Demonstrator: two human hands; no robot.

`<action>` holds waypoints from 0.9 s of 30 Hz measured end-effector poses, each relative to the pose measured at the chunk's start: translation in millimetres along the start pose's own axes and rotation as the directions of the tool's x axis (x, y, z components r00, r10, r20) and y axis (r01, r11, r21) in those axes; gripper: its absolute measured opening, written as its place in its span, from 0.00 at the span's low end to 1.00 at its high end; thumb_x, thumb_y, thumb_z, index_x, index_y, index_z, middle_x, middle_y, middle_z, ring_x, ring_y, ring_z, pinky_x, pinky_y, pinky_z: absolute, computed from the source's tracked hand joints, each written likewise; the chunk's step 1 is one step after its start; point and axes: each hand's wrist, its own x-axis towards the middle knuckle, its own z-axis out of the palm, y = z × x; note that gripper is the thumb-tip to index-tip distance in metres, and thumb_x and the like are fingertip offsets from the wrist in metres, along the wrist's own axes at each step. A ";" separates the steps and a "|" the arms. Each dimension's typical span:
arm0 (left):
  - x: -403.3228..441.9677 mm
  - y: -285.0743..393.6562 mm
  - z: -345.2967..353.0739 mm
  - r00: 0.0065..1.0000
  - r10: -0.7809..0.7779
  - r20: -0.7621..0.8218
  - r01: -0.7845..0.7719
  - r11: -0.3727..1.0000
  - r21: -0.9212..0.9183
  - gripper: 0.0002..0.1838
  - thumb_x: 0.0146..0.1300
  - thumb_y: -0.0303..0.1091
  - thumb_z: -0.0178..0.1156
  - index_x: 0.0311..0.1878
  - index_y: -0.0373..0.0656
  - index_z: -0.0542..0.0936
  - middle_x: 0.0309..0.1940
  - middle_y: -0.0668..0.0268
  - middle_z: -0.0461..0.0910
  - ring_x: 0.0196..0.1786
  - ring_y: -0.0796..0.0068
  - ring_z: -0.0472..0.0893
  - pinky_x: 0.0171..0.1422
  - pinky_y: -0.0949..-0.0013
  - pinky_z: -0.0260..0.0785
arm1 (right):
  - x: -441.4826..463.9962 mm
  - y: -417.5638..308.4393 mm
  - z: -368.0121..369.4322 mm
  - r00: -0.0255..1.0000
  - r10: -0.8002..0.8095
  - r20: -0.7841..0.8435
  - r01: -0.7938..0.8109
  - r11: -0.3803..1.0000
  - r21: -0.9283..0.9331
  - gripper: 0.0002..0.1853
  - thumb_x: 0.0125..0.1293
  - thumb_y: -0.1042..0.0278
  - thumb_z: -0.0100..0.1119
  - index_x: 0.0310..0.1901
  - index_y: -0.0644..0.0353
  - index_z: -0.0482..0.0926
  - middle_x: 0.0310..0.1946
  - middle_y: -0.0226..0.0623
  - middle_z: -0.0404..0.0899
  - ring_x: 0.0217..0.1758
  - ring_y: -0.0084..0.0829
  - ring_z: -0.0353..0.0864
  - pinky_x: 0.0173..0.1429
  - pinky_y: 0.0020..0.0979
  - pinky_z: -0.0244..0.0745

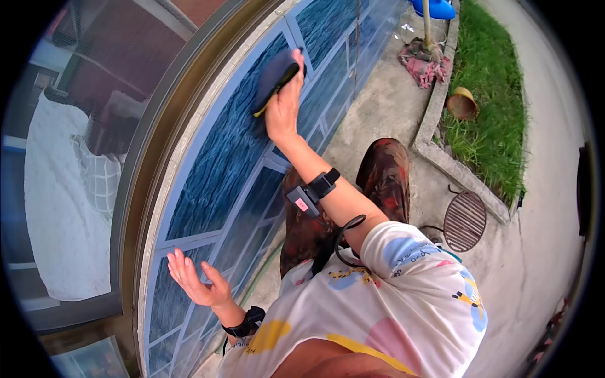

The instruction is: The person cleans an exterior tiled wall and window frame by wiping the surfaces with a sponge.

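Dark blue pad point(270, 77) at a blue-tiled wall point(214, 170); work apparently under way.
The right hand point(285, 104), fingers extended, holds the pad at an upper tile; the left hand point(200, 283), spread and empty, is near the wall, contact unclear. Finished and remaining areas look indistinguishable.

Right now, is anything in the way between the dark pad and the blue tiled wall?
Nothing visible: the right hand holds the dark pad up at the blue tiled wall; the left hand is off to the lower left.
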 end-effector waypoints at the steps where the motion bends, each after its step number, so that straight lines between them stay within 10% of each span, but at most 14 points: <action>1: -3.4 0.6 -1.5 1.000 -0.006 0.002 0.006 1.000 -0.002 0.20 0.59 0.20 0.52 0.56 0.34 0.69 0.54 0.47 0.73 0.60 0.44 0.70 0.65 0.43 0.57 | -19.2 42.3 -2.3 0.992 0.118 -0.043 -0.119 0.993 -0.023 0.30 0.55 0.81 0.42 0.64 0.70 0.57 0.69 0.49 0.49 0.74 0.50 0.42 0.75 0.41 0.35; 3: -8.0 0.8 -0.5 0.995 -0.042 0.086 0.042 0.999 0.008 0.20 0.60 0.19 0.50 0.57 0.33 0.69 0.56 0.48 0.72 0.62 0.44 0.68 0.66 0.45 0.55 | -56.3 103.5 -30.1 0.936 0.272 0.225 -0.140 0.871 -0.470 0.27 0.58 0.77 0.46 0.62 0.65 0.63 0.65 0.50 0.57 0.70 0.51 0.51 0.73 0.41 0.44; 5: -11.2 1.3 -0.9 0.990 -0.065 0.126 0.062 0.998 0.025 0.20 0.60 0.19 0.50 0.57 0.33 0.69 0.56 0.48 0.72 0.62 0.44 0.68 0.66 0.46 0.56 | -64.6 164.7 -35.7 1.000 0.005 0.009 -0.001 0.932 -0.363 0.20 0.52 0.77 0.57 0.50 0.65 0.72 0.54 0.56 0.67 0.62 0.56 0.61 0.67 0.44 0.55; 11: -15.8 2.5 -10.4 0.984 -0.107 0.140 0.096 0.992 0.082 0.19 0.59 0.20 0.51 0.55 0.33 0.70 0.54 0.48 0.74 0.61 0.45 0.70 0.65 0.46 0.57 | 91.6 228.2 -52.5 0.800 0.555 -0.229 -0.574 0.819 -0.019 0.14 0.53 0.67 0.57 0.39 0.67 0.75 0.41 0.55 0.74 0.50 0.56 0.70 0.55 0.46 0.65; 13: -17.6 1.3 -11.7 0.987 -0.112 0.113 0.104 0.992 0.072 0.19 0.59 0.20 0.51 0.55 0.33 0.70 0.54 0.48 0.74 0.60 0.45 0.71 0.65 0.46 0.57 | 65.5 258.0 -50.9 0.869 0.449 -0.207 -0.469 0.882 -0.054 0.14 0.53 0.68 0.57 0.40 0.67 0.75 0.42 0.56 0.74 0.50 0.56 0.70 0.56 0.46 0.65; 15: -13.8 -0.8 -6.6 0.989 -0.109 0.095 0.105 0.993 0.048 0.19 0.59 0.20 0.52 0.55 0.33 0.70 0.54 0.48 0.74 0.60 0.45 0.71 0.65 0.46 0.57 | 22.4 242.7 -47.6 0.987 0.109 -0.115 -0.132 0.968 -0.212 0.14 0.52 0.69 0.57 0.40 0.67 0.75 0.46 0.56 0.72 0.51 0.56 0.68 0.58 0.46 0.63; 18: -7.8 2.0 4.7 0.995 -0.074 0.066 0.075 0.997 -0.008 0.18 0.59 0.21 0.53 0.54 0.34 0.70 0.54 0.48 0.74 0.59 0.45 0.71 0.64 0.45 0.58 | -89.9 139.4 -39.9 0.992 0.025 0.121 0.020 0.933 -0.360 0.11 0.49 0.72 0.60 0.35 0.65 0.76 0.43 0.56 0.70 0.49 0.60 0.65 0.56 0.50 0.61; 22: 9.5 5.2 20.3 1.000 0.001 0.018 -0.001 1.000 -0.021 0.18 0.59 0.23 0.54 0.54 0.36 0.70 0.54 0.49 0.74 0.60 0.46 0.72 0.64 0.46 0.59 | -164.3 -20.4 -25.0 0.920 0.259 0.293 -0.276 0.961 0.016 0.33 0.63 0.73 0.47 0.67 0.70 0.48 0.72 0.51 0.39 0.75 0.52 0.33 0.73 0.43 0.33; 27: -3.0 -9.4 -4.9 0.999 -0.034 -0.034 0.034 0.999 0.004 0.21 0.57 0.18 0.51 0.55 0.31 0.69 0.54 0.46 0.73 0.60 0.42 0.70 0.64 0.44 0.58 | -125.0 26.9 -18.3 0.981 0.155 0.121 -0.164 0.984 0.072 0.27 0.66 0.69 0.44 0.65 0.70 0.55 0.69 0.56 0.46 0.74 0.50 0.39 0.73 0.39 0.39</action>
